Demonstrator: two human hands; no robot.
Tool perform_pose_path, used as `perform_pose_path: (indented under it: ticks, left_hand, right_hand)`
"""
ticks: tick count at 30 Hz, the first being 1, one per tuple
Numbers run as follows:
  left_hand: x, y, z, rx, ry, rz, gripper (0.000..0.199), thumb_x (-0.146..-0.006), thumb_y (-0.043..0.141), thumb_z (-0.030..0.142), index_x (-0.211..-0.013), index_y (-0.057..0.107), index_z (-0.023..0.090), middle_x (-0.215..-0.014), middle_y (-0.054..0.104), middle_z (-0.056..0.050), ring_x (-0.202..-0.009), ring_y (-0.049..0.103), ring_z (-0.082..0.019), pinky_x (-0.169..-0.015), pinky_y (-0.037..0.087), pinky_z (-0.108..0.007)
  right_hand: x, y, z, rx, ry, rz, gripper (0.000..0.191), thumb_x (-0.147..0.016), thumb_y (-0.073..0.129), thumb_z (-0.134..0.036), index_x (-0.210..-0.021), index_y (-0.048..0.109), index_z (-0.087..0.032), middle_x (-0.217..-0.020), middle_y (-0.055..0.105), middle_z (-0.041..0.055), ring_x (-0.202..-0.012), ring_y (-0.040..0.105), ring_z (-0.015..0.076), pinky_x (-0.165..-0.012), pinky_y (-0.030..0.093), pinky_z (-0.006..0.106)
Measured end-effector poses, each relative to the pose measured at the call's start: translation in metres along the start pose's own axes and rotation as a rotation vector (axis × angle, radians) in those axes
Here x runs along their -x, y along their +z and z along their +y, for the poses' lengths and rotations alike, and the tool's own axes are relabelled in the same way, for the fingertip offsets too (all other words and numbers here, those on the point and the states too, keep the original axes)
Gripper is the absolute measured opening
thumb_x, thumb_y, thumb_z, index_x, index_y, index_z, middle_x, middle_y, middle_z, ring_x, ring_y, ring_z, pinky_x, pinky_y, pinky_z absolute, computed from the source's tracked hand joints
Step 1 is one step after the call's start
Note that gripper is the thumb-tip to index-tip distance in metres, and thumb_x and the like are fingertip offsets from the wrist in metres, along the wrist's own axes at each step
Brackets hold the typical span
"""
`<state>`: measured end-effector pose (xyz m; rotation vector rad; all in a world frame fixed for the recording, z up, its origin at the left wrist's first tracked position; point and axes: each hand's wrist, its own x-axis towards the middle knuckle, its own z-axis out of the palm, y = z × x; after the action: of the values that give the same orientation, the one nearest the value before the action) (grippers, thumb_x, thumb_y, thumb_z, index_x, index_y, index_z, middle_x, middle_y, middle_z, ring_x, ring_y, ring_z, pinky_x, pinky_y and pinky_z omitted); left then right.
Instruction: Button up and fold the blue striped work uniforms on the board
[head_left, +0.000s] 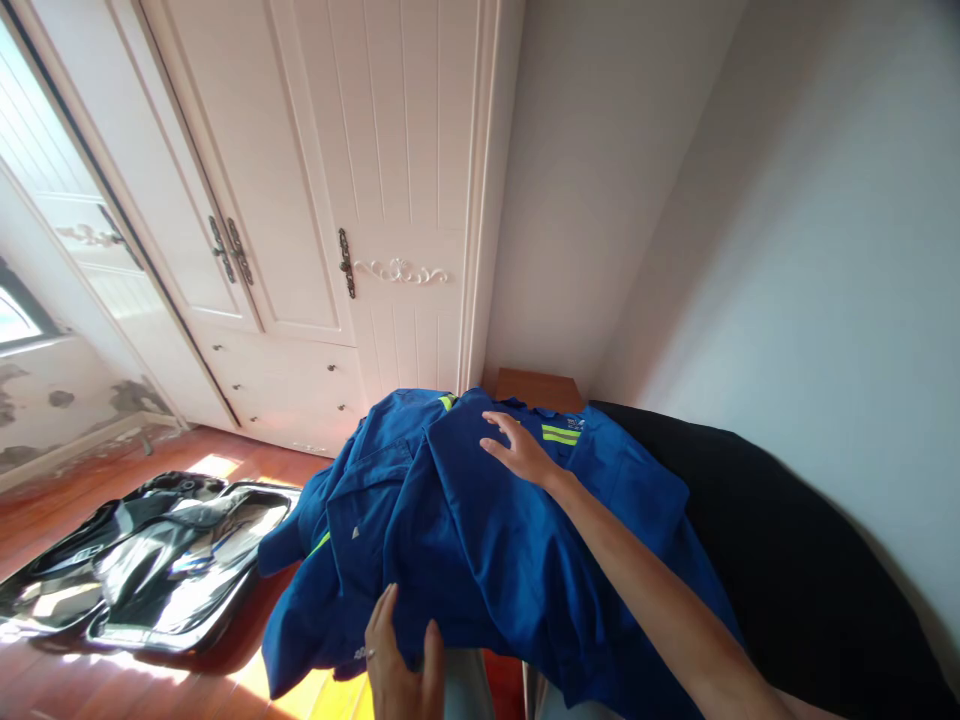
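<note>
A blue work jacket (457, 540) with yellow-green reflective strips lies spread and rumpled in front of me, one sleeve folded across it. My right hand (519, 452) reaches over its upper part, near a reflective strip (561, 435); the fingers are apart and hold nothing. By the near edge, lower in view, is my left hand (403, 655), with a ring on one finger. Its thumb and fingers are spread, with nothing between them. Whether either hand touches the cloth I cannot tell. The jacket hides most of what lies beneath it.
An opened suitcase (180, 570) with things inside lies on the wooden floor (262, 625) to the left. A white wardrobe (300, 200) stands behind. A black covered surface (780, 560) runs along the right wall, and a brown wooden piece (538, 388) shows beyond the jacket.
</note>
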<state>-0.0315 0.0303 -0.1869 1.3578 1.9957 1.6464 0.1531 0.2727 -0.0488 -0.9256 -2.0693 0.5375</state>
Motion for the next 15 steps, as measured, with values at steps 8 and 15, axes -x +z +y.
perform_pose_path:
  ticks: [8,15]
  left_hand:
    - [-0.016,0.009,-0.074,-0.156,-0.508,-0.106,0.086,-0.072,0.054,0.064,-0.136,0.044,0.008,-0.134,0.054,-0.026,-0.126,0.051,-0.044,-0.100,0.045,-0.054]
    - [-0.020,-0.004,-0.089,0.027,-0.587,-0.285,0.063,-0.058,0.065,0.069,-0.092,0.068,0.016,-0.084,0.072,-0.011,-0.093,0.068,-0.039,-0.075,0.055,-0.042]
  right_hand:
    - [-0.074,0.060,0.025,0.193,-0.067,-0.284,0.078,-0.093,0.039,-0.068,-0.154,0.032,-0.020,-0.163,0.021,0.0119,-0.151,0.015,0.0260,-0.123,0.016,0.047]
    - [-0.072,0.096,0.039,0.145,0.106,-0.250,0.075,-0.100,0.033,-0.056,-0.160,0.008,-0.018,-0.163,0.017,0.0120,-0.151,0.017,0.0251,-0.123,0.018,0.047]
